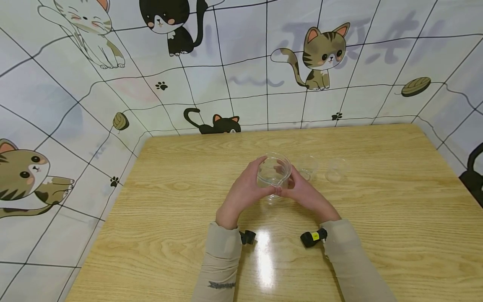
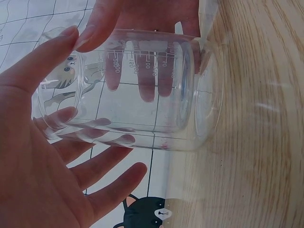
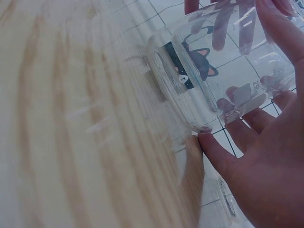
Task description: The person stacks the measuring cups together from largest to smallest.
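Wearing beige sleeves (image 1: pixel 224 256), we curve our left hand (image 1: pixel 244 184) and right hand (image 1: pixel 308 193) round a beaker (image 1: pixel 274 173), fingers (image 2: pixel 118 186) spread and partly bent against its sides, thumbs meeting on its near face. It is upright near the middle of the table (image 1: pixel 170 218); we cannot tell whether its base touches the wood. Beyond our right hand, we see two clear vessels (image 1: pixel 336 172). Farther off stands a cat-patterned wall (image 1: pixel 249 84).

Counter (image 1: pixel 170 201): yellowish wood grain
Wall covering (image 1: pixel 245 109): white, dark grid lines
Striped cartoon cat (image 1: pixel 324 56): printed seated, right of centre
Black cartoon cat (image 1: pixel 222 125): at the counter's far edge
Clear vessels (image 1: pixel 336 172): two, side by side, shapes unclear
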Tool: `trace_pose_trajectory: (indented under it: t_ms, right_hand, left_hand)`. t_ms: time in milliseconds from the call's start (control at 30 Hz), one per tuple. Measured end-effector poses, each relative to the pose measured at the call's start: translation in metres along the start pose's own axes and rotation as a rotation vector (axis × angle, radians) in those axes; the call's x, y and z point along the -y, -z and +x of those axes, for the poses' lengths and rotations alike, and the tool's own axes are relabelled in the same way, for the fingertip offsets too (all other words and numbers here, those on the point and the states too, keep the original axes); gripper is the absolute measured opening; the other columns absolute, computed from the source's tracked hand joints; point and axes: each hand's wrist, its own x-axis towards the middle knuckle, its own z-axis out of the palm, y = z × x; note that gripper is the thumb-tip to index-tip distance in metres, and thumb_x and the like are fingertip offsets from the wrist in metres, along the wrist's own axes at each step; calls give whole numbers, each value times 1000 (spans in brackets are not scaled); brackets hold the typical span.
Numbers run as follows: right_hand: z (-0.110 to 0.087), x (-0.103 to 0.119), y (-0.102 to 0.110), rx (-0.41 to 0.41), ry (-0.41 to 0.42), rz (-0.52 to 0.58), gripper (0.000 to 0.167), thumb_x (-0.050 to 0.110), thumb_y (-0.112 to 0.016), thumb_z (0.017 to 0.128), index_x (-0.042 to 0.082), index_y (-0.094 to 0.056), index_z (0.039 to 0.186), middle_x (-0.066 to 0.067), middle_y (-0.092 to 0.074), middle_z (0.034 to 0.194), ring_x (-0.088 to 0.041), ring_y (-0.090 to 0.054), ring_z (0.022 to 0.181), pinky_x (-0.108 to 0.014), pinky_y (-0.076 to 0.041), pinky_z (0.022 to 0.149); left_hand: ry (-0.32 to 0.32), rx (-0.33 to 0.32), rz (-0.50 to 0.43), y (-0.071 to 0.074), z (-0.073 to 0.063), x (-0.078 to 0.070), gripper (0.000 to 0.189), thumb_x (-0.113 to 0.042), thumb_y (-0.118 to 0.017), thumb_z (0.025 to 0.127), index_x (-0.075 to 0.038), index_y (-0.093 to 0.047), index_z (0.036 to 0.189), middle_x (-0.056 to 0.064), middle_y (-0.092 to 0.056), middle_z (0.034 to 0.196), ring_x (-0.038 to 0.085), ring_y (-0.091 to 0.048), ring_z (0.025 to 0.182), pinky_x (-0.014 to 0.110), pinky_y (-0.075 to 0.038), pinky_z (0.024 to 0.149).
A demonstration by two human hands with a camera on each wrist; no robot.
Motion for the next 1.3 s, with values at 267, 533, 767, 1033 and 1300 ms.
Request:
trace_pose_trajectory:
  t_ms: [267, 533, 767, 1033, 1300]
  right_hand:
    - [0, 1, 0, 2, -1, -7, 81, 20, -64, 83, 25, -11, 143, -11, -23, 143, -35, -24, 128, -50, -35, 92]
    - [0, 1, 0, -1, -6, -16, 81, 21, -65, 82, 26, -12, 143, -11, -24, 143, -34, -26, 127, -49, -37, 90]
    - [-1, 2, -1, 0, -4, -20, 81, 22, -65, 82, 26, -11, 143, -11, -24, 143, -36, -28, 126, -47, -39, 89]
    - [6, -19, 1, -8, 5, -18, 81, 24, -66, 81, 36, -13, 141, -5, -25, 143, -32, -25, 128, -49, -36, 91]
    - [7, -27, 2, -13, 15, -16, 80, 27, -66, 81, 38, -13, 140, -1, -26, 143, -30, -25, 129, -49, -35, 92]
  left_hand:
    - [2, 4, -1, 0, 0, 0, 92, -58, -69, 65, -29, -23, 140, -4, -36, 136, 12, -37, 120, 38, -37, 92]
    - [-3, 3, 5, 0, 0, 0, 92, -57, -69, 65, -28, -23, 140, -4, -36, 136, 13, -37, 120, 38, -37, 92]
    - [-3, 3, 9, 1, 0, 0, 92, -57, -69, 65, -28, -23, 140, -4, -36, 136, 12, -37, 120, 38, -37, 92]
    - [-18, 2, 1, 1, 0, 0, 92, -55, -70, 66, -26, -23, 140, 2, -38, 136, 15, -40, 118, 39, -38, 91]
    - [-3, 5, -2, 1, -1, 0, 93, -60, -67, 65, -28, -23, 140, -3, -34, 138, 15, -37, 121, 39, -37, 92]
